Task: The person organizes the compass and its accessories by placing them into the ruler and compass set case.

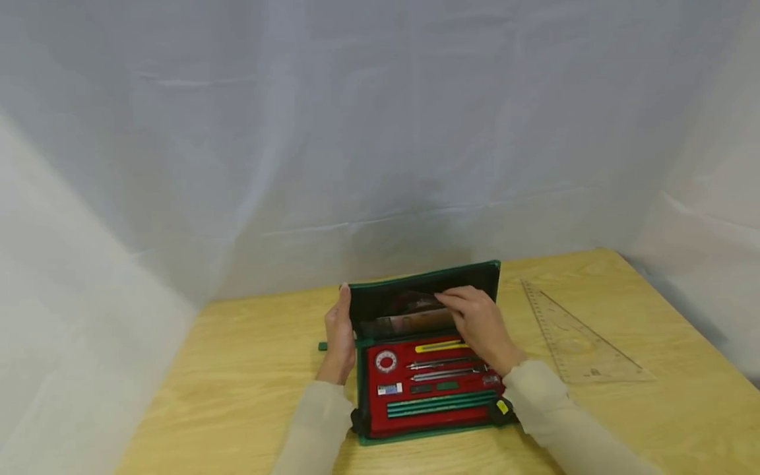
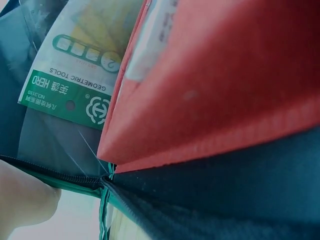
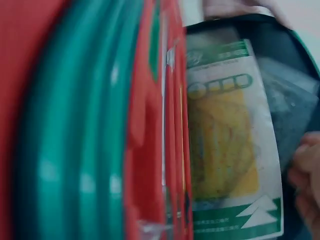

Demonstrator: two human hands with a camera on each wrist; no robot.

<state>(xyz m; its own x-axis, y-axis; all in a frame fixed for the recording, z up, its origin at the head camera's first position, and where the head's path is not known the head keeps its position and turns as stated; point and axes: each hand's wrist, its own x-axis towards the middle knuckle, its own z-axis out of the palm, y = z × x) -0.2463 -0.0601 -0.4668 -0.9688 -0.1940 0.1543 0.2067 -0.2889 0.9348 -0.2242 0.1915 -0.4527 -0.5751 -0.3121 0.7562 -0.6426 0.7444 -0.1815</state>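
Note:
A green zip case [image 1: 363,422] lies unzipped with its lid [image 1: 380,293] tilted up at the back. My left hand [image 1: 340,333] grips the lid's left edge, the thumb [image 2: 25,200] showing beside the zip. Inside the lid, my right hand [image 1: 479,324] pinches a clear plastic piece [image 3: 287,102]; its exact kind is hard to make out. Just below it sits a white-and-green geometric tools packet [image 3: 265,150] with yellow showing through. The red tray [image 1: 439,422] holds green pencils [image 1: 439,404], compasses [image 1: 442,376], a yellow cutter [image 1: 436,346], an eraser [image 1: 389,389] and a round white dial [image 1: 386,361].
A large clear set square [image 1: 555,330] lies on the wooden table [image 1: 237,382] to the right of the case. White sheeting [image 1: 380,132] hangs behind the table and along both sides.

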